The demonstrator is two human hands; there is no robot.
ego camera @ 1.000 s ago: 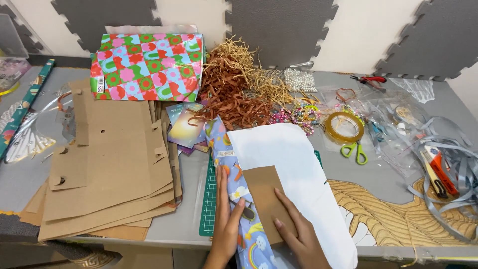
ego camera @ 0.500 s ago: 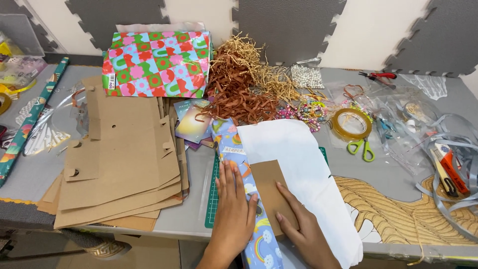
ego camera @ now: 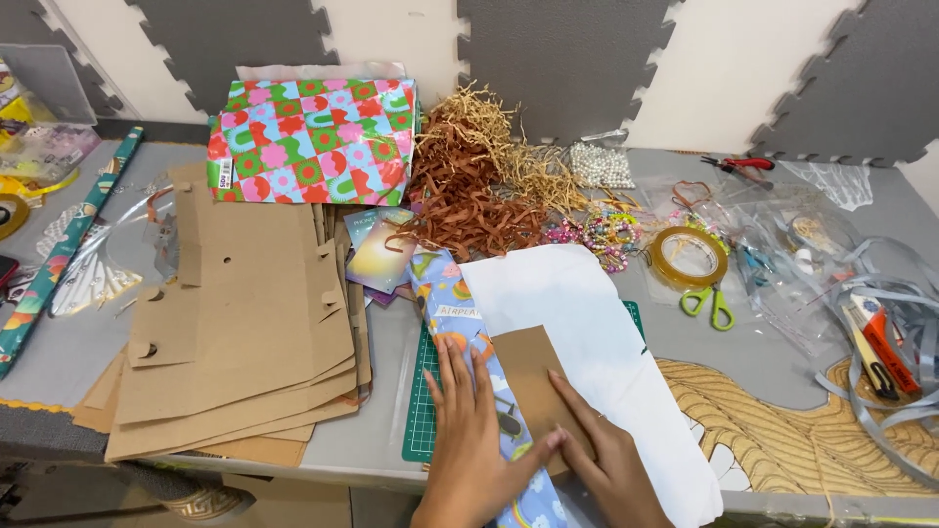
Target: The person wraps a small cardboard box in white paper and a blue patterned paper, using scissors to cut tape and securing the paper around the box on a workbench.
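My left hand (ego camera: 471, 430) lies flat, fingers spread, on a strip of blue patterned wrapping paper (ego camera: 452, 305) that is folded over a small brown cardboard box (ego camera: 528, 370). My right hand (ego camera: 602, 450) presses on the box's lower right side, its fingers spread and touching my left fingertips. The white back of the wrapping paper (ego camera: 587, 332) spreads out to the right of the box. All of this rests on a green cutting mat (ego camera: 419, 401) near the table's front edge.
A stack of flat brown cardboard pieces (ego camera: 235, 313) lies to the left. Behind are a colourful wrapped parcel (ego camera: 313, 142), brown paper shreds (ego camera: 479, 186), beads (ego camera: 597, 235), a tape roll (ego camera: 690, 256), green scissors (ego camera: 709, 305), grey ribbon (ego camera: 895, 323) and a paper roll (ego camera: 59, 254).
My left hand has flattened further onto the blue paper and my right hand has slid to meet it. The camera view has shifted slightly to the left.
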